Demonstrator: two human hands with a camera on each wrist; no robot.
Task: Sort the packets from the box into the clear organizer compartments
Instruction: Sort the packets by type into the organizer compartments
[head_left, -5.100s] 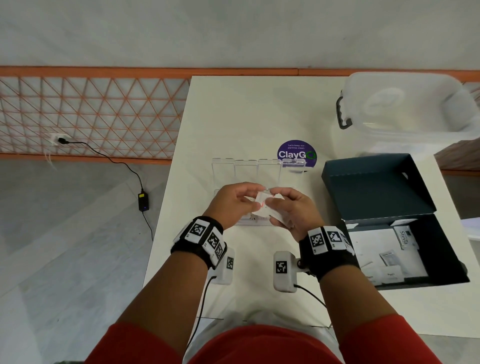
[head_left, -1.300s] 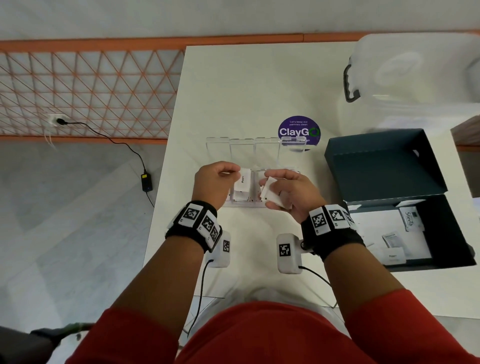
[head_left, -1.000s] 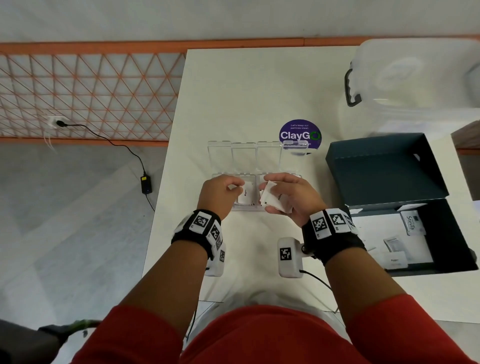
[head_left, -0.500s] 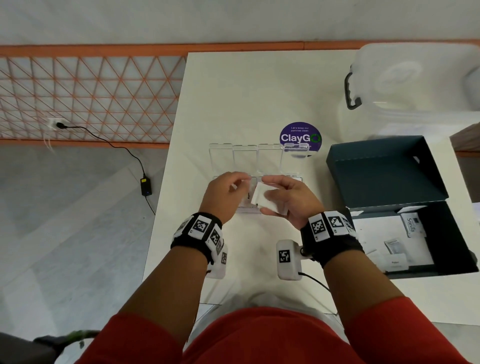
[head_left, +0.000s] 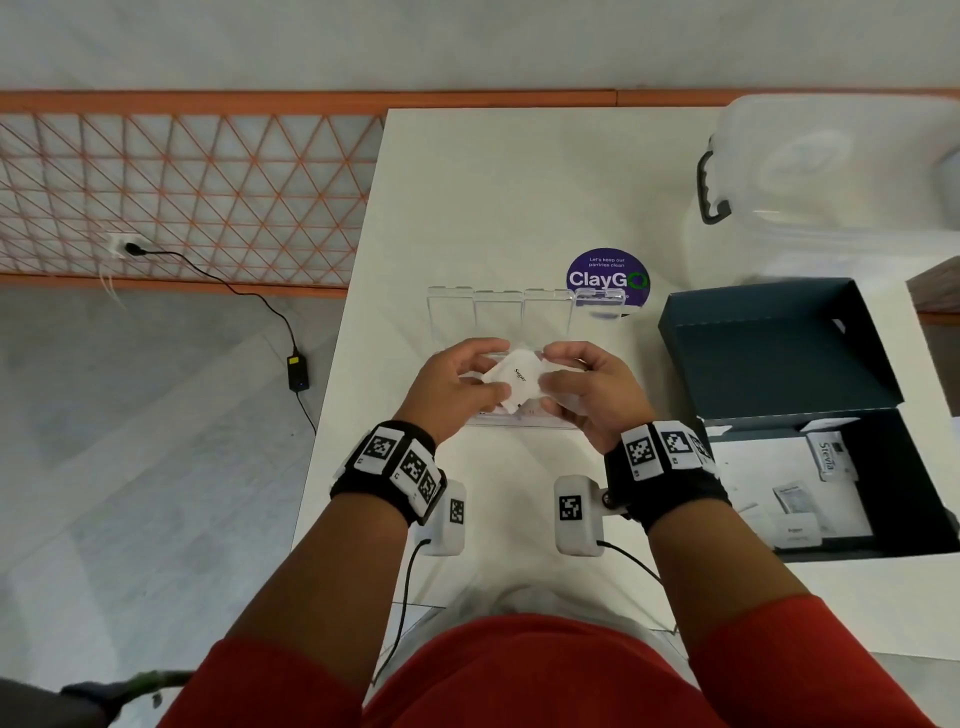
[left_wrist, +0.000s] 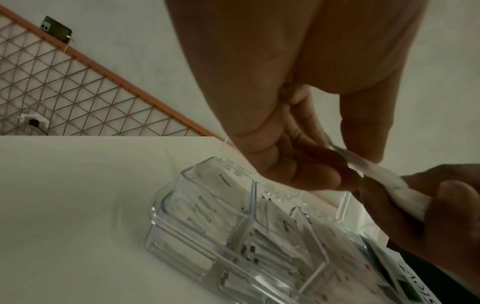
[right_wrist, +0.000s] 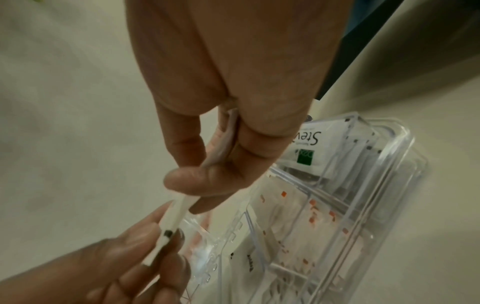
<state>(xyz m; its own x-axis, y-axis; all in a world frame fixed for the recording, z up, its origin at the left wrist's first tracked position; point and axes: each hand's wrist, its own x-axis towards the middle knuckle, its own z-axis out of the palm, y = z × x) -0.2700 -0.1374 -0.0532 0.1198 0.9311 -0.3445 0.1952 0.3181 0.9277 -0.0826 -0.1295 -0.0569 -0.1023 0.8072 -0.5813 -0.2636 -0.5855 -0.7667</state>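
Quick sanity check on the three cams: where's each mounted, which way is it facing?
Head: on the head, facing down at the table; both forearms, left hand, right hand show.
Left wrist: under the left wrist, along the fingers to the clear organizer; right fingers show too.
Right wrist: under the right wrist, along the fingers to the organizer; left fingers show.
Shared: all three show the sugar packet in both hands' grip.

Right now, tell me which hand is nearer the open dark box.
Right. The right hand sits just left of the box, pinching a sugar packet; the left hand pinches the packet's far side.
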